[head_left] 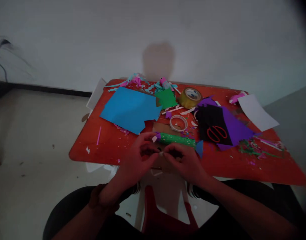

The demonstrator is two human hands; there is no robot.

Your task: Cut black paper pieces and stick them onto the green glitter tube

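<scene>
Near the table's front edge, my left hand [140,154] and my right hand [184,160] meet with fingertips pinched together. Between them is a small pale scrap [161,154], too small to name surely. A white paper piece [154,139] shows by the left fingers, at the purple end of a green paper roll [177,140] with pale specks. That roll lies just beyond my hands on brown cardboard [162,127]. A roll of white tape [178,123] lies flat behind it. Right of the roll is a blue paper scrap [199,148].
On the red table [93,143] lie blue paper [130,108], green paper [166,99], yellowish tape [190,98], and black paper [212,118] under red-handled scissors [216,134]. Purple paper [236,128], white paper [257,112] and shredded scraps [255,148] are at the right. A red chair [165,221] stands below.
</scene>
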